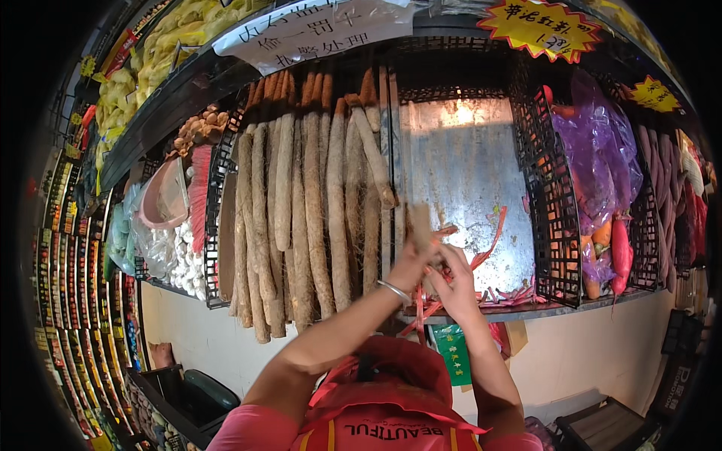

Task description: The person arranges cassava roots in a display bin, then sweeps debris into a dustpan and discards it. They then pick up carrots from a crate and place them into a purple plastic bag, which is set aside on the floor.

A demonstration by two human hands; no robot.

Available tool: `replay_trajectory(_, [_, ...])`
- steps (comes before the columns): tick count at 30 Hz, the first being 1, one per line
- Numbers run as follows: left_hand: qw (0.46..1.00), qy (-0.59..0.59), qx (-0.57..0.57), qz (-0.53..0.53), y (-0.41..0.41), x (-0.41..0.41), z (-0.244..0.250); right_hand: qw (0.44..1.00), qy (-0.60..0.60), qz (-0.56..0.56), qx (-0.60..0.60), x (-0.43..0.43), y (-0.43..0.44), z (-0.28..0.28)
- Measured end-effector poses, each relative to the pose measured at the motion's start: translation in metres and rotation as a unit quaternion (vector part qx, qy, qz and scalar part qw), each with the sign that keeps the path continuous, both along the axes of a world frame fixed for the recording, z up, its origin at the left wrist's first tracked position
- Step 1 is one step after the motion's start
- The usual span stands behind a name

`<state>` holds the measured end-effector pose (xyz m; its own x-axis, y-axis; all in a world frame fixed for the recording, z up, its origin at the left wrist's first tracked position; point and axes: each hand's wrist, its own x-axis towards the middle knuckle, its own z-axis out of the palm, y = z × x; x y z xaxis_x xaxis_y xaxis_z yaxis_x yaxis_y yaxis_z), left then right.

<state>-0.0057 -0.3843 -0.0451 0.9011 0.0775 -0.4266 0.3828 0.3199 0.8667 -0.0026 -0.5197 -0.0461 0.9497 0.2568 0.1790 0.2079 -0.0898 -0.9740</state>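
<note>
My left hand (414, 268), with a bangle at the wrist, is closed on a blurred tan piece (419, 220) that juts up from it, perhaps a piece of yam. My right hand (456, 280) meets it with bent fingers; what lies between the fingertips is blurred. Red strips (418, 315) hang below my hands, and another red strip (494, 239) curves over the bare metal shelf (468, 169) beyond. Long hairy yams (313, 225) lie side by side just left of my hands.
Black plastic crate walls (550, 214) divide the shelf. To the right are purple plastic bags (598, 152) and a red radish (621, 253). White garlic (189, 253) and a pink basin (163, 197) lie left. Red scraps (519, 296) line the metal shelf's front edge. Paper signs hang above.
</note>
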Motion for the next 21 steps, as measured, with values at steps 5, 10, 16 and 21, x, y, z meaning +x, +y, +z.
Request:
replay_trajectory(5, [0.974,0.087,0.184,0.099,0.15,0.041,0.069,0.975,-0.01,-0.136,-0.174,0.024,-0.043,-0.036])
replay_trajectory(10, [0.93,-0.012,0.345,0.123,0.224,0.07,0.087,0.961,0.033,0.034,-0.273,0.009,-0.004,-0.066])
replay_trajectory(16, [0.807,-0.033,0.59,0.022,0.2,0.058,0.034,0.964,0.046,0.139,-0.222,0.019,0.058,-0.069])
replay_trajectory(21, [0.561,-0.246,0.788,-0.062,0.148,0.048,0.044,0.972,0.164,0.142,-0.089,0.017,0.02,-0.063])
